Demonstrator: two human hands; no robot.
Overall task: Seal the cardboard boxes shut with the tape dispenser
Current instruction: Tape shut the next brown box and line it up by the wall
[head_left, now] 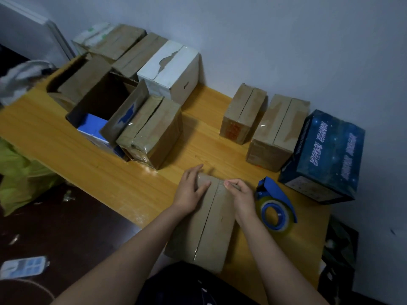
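Note:
A small brown cardboard box [207, 227] lies at the near edge of the wooden table [66, 137], flaps closed with a seam down its middle. My left hand [191, 190] rests flat on the far left flap, fingers spread. My right hand [240, 194] presses on the far right flap with its fingers curled; whether it pinches tape I cannot tell. The blue tape dispenser [275, 205] with a roll of clear tape lies on the table just right of the box, untouched.
Two brown boxes [242, 113] [277, 133] and a dark blue printed box [323, 157] stand at the right. At the left back are an open box [103, 102], a taped brown box [154, 130], a white box [171, 71] and several more.

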